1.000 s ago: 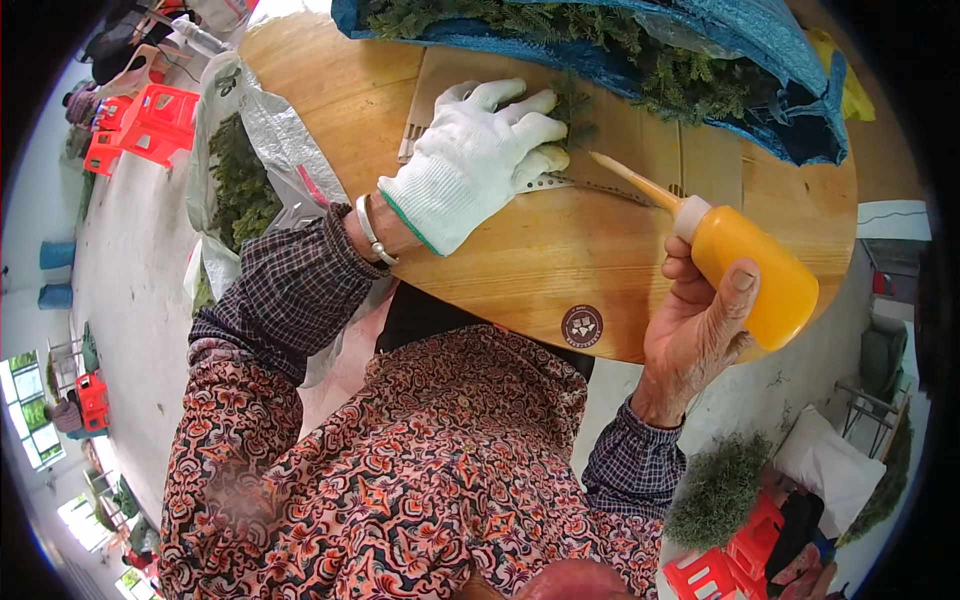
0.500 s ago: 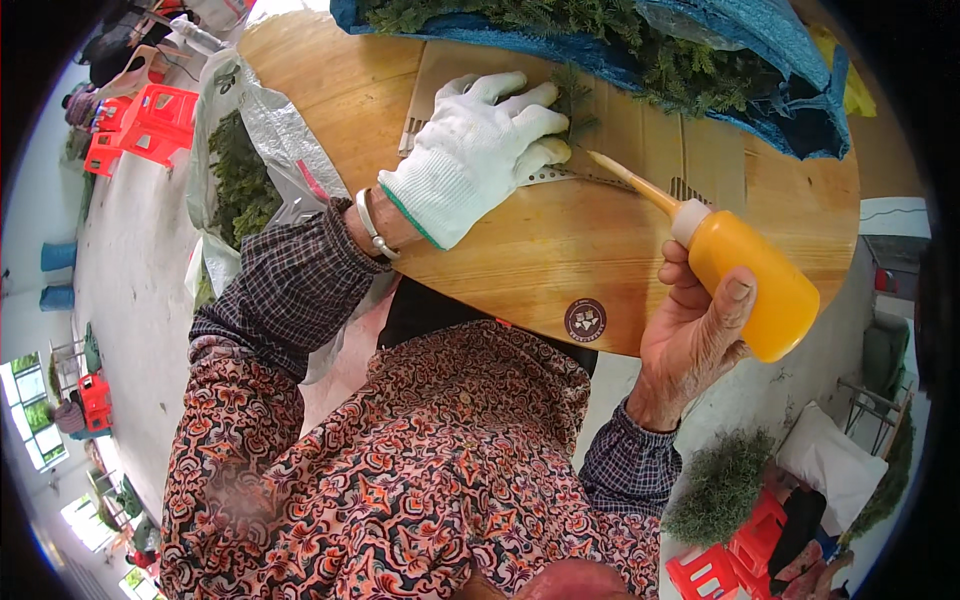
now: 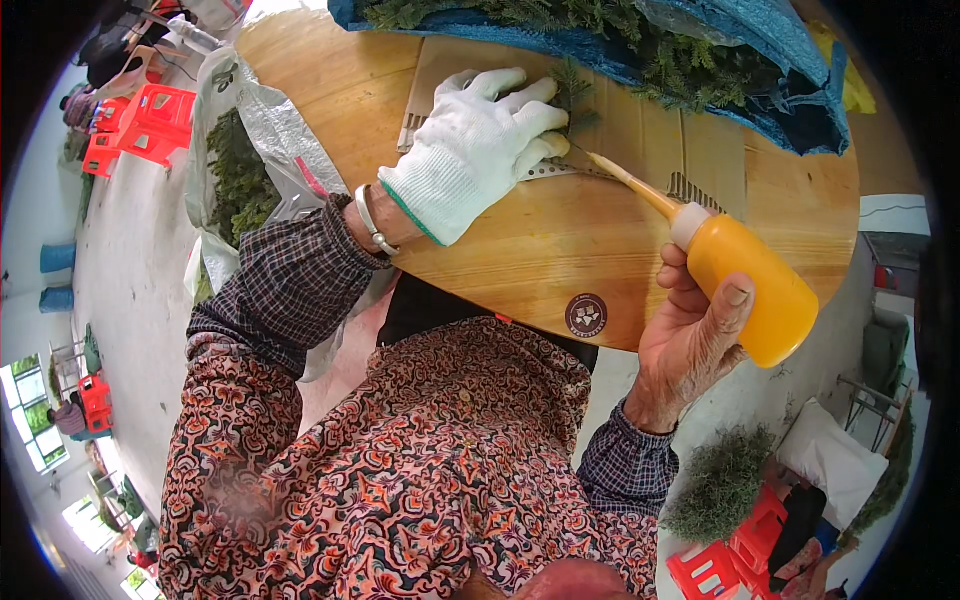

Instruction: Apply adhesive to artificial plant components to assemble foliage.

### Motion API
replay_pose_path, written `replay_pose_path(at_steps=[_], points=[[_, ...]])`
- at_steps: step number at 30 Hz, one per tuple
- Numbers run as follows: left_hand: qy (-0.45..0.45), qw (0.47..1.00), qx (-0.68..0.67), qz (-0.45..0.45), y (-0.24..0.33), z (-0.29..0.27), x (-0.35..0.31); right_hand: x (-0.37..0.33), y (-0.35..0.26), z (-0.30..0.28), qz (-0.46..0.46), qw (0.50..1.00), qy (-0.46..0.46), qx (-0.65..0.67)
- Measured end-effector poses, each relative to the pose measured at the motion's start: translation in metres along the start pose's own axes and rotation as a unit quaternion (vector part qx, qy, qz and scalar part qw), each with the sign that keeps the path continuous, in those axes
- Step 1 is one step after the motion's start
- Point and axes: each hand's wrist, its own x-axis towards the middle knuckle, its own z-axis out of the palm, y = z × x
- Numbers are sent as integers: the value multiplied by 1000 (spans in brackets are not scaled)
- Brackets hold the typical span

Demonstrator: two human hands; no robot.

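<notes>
My left hand (image 3: 487, 140), in a white knitted glove, lies over the cardboard sheet (image 3: 645, 125). Its fingertips grip a small green conifer sprig (image 3: 572, 95), whose needles show beyond them; the exact hold is partly hidden. A thin stem end points from the thumb toward the bottle's nozzle. In my bare right hand (image 3: 695, 330) is a yellow squeeze bottle (image 3: 755, 280), tilted with its long tapered nozzle (image 3: 635, 182) aimed up and left. The nozzle tip is at or very near the stem end; I cannot tell whether they touch.
Beneath the cardboard is a rounded wooden table (image 3: 480, 270) with a dark round sticker (image 3: 586, 315). A blue bag (image 3: 590, 62) of conifer branches lies along its far side. A whitish sack (image 3: 285, 130) of greenery sits at left. Red stools (image 3: 155, 125) stand on the floor.
The bottle has tipped slightly, its base a little lower and its nozzle tip nearly in place. My left hand keeps its hold on the sprig.
</notes>
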Motion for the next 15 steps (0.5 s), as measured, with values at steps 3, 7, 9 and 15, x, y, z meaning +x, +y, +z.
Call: replay_pose_path(at_steps=[3, 7, 9, 15], points=[[2, 1000, 1, -9, 0, -1, -1, -1, -1, 1, 3, 1000, -6, 5], [5, 1000, 12, -9, 0, 1, 0, -2, -1, 1, 3, 1000, -5, 8], [8, 1000, 24, -6, 0, 1, 0, -2, -2, 1, 1, 1000, -2, 9], [11, 1000, 16, -5, 0, 1, -1, -4, -2, 3, 15, 1000, 1, 1]])
